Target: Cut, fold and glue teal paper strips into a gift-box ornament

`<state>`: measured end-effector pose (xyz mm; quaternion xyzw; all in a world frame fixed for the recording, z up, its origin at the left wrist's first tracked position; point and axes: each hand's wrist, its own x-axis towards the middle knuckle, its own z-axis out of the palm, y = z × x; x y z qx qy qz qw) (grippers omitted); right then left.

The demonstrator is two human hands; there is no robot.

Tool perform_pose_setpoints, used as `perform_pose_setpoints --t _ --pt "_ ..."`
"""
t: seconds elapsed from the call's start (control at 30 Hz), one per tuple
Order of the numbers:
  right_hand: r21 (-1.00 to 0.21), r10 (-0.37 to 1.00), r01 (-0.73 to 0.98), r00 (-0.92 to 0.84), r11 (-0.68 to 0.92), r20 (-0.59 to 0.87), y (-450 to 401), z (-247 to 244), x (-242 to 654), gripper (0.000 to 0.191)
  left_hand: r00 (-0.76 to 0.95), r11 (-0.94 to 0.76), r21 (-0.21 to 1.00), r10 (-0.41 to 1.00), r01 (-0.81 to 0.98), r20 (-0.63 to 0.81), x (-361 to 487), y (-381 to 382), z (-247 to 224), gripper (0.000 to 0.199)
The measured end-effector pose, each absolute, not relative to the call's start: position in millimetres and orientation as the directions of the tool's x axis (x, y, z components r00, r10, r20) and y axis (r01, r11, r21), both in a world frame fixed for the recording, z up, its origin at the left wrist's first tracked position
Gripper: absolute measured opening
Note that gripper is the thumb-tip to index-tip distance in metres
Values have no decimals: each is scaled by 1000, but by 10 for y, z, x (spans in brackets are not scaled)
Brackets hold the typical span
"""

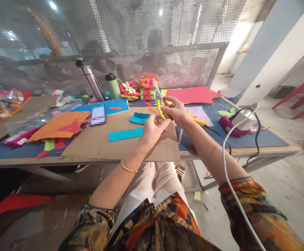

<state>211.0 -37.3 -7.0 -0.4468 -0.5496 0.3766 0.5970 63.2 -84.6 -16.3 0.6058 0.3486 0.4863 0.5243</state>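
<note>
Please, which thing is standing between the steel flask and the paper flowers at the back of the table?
The green bottle stands between the steel flask and the paper flowers; the head view shows it.

The right hand (176, 111) holds scissors (158, 98); the left hand (155, 127), perhaps touching them, is near a blue strip (124, 135).

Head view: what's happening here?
The person's right hand holds yellow-and-red-handled scissors, blades pointing away. The left hand is close beside it; whether its grip holds anything is unclear. A blue paper strip and a shorter blue paper piece lie on the cardboard sheet.
</note>
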Motion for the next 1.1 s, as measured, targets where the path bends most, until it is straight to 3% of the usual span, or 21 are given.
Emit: perform_pose_setpoints --t 0.2,0.43,0.57,0.7,0.8,0.93,1.1 --pt "-930 906 16 221 367 361 -407 -60 2010 65 150 -290 943 937 -161 314 697 -773 -185 28" --pt "-926 909 -43 211 375 358 -387 -93 1962 76 114 -334 921 926 -203 361 648 -823 -220 35" --pt "-947 927 -30 217 318 305 -373 -104 1942 79 50 -501 864 865 46 499 607 -827 -255 31" --pt "-949 927 -51 238 310 290 -372 -106 1922 78 105 -660 648 727 380 678 540 -841 -272 28" --pt "-947 924 -63 248 315 291 -357 -110 1928 76 168 -691 584 694 426 700 510 -855 -277 25" --pt "-942 927 -106 246 317 284 -337 -101 1964 83 217 -687 591 709 422 671 527 -829 -308 23" --pt "-935 929 -124 219 331 300 -356 -80 1990 91 131 -600 777 800 189 586 552 -920 -210 20"
